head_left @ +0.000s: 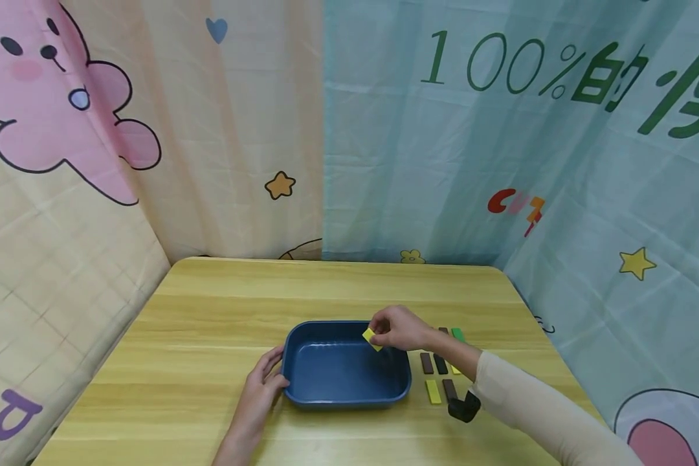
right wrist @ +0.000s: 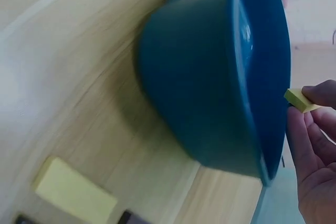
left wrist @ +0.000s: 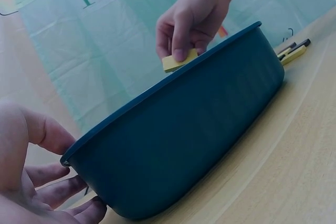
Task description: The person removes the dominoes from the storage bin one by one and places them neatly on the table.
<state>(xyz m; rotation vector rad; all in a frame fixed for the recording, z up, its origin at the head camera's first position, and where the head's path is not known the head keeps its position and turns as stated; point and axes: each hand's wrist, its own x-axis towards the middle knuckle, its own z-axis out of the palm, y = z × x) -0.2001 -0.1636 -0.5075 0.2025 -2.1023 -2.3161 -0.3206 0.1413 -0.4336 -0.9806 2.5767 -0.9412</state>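
Observation:
A dark blue basin [head_left: 346,378] stands on the wooden table, its inside bare where it shows. At its left end my left hand [head_left: 260,383] touches the outside; in the left wrist view the fingertips lie against the rim and wall, all outside the basin. My right hand [head_left: 402,329] pinches a small flat yellow block [left wrist: 179,61] between thumb and fingers, over the basin's right part near the far rim. Right of the basin lie similar blocks: a yellow block [head_left: 433,391], brown blocks [head_left: 426,363], a black block [head_left: 440,364] and a green block [head_left: 457,334].
The blocks lie in rough rows, partly hidden under the right forearm. A black band-mounted device [head_left: 465,407] sits at the right wrist. The light wooden table [head_left: 210,310] meets printed curtains [head_left: 408,162] at its back and sides.

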